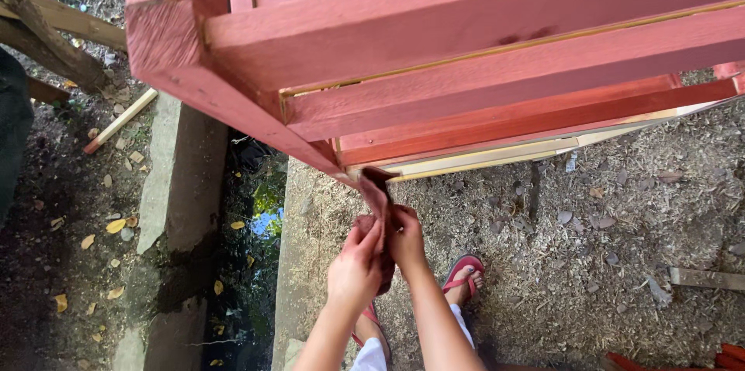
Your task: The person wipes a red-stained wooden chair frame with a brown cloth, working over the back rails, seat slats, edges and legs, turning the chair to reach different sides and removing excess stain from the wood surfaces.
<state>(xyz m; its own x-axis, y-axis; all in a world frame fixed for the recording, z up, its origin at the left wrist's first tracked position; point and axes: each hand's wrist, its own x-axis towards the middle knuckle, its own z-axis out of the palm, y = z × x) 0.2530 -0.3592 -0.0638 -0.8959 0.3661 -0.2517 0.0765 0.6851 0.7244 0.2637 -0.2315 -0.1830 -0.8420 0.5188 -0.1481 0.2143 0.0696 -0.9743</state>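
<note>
— What did the two hands hold?

— Both held a red rag point(378, 199) in the middle of the picture. The left hand point(355, 266) and the right hand point(406, 240) were closed on it, close together.

— Where was the rag?

— Its top touched the bottom corner of a big red wooden frame point(434, 45) that filled the top of the picture.

— And below?

— Feet in red sandals point(464, 272) stood on the ground point(605, 262) with wood chips. A dark ditch point(248, 262) was at the lower left.
</note>
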